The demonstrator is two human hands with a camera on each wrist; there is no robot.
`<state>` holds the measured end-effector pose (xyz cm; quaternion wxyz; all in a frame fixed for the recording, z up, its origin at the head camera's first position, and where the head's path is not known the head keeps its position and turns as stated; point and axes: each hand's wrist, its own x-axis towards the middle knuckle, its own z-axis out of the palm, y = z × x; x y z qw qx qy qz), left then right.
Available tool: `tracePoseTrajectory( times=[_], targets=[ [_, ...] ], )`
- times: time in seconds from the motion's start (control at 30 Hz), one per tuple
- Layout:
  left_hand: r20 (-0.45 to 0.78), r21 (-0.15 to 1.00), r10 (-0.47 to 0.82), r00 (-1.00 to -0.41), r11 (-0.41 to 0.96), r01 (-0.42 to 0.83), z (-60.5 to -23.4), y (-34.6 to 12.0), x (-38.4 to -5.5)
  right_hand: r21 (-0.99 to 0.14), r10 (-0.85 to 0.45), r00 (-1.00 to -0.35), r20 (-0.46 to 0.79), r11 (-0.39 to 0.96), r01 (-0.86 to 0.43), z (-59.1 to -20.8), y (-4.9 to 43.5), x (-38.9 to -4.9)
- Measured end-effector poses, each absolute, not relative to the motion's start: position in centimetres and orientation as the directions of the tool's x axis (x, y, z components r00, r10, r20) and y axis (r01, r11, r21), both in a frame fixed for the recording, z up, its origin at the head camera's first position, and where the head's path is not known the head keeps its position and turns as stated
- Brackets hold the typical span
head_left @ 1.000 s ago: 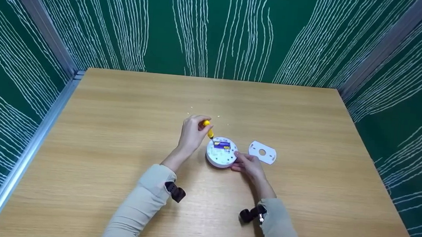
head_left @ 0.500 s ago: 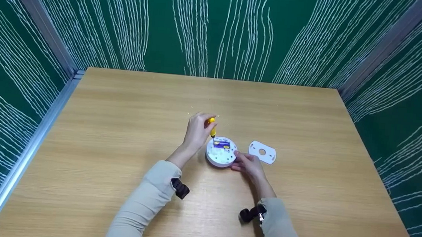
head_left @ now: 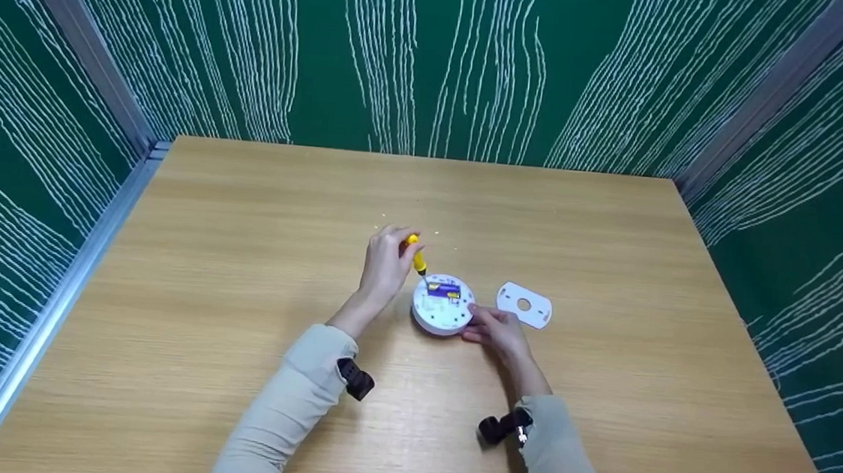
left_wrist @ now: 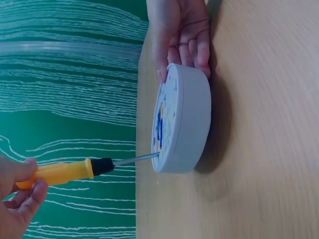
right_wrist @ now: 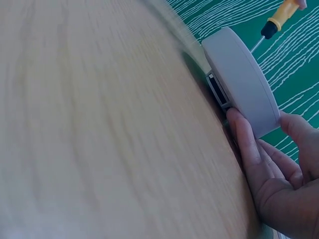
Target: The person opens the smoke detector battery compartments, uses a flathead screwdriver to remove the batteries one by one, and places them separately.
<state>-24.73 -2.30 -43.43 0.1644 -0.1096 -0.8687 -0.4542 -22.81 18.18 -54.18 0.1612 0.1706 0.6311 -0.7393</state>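
A round white smoke detector (head_left: 441, 318) lies back up, its battery bay showing purple-and-yellow batteries (head_left: 443, 290). My left hand (head_left: 383, 267) pinches the yellow handle of a screwdriver (head_left: 419, 260) between thumb and fingers. In the left wrist view, the screwdriver's metal shaft (left_wrist: 135, 159) slants down to the end of the battery bay. My right hand (head_left: 500, 331) grips the detector's right edge, thumb at the upper rim and fingers beneath. The right wrist view shows the detector (right_wrist: 241, 79) tilted up off the table on that side, with a dark slot low on its side.
On the wooden table (head_left: 281, 203), a white oblong mounting plate (head_left: 511, 295) with a round central hole lies just right of the detector. A few tiny pale crumbs are scattered beyond the left hand. Green walls with white lines surround the table's back and sides.
My left hand and the screwdriver handle swung right and more upright, then back left to a slant. The tip stays at the battery bay; the right hand and detector hold their place.
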Motion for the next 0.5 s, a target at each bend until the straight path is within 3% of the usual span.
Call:
tracePoseTrajectory(
  times=[0.5],
  targets=[
    [0.411,0.799,-0.041,-0.911,0.497,0.339,-44.6,-3.8,-24.0,-0.897,-0.026,-0.913,-0.407,-0.176,0.405,-54.4,18.1,-22.7]
  ],
)
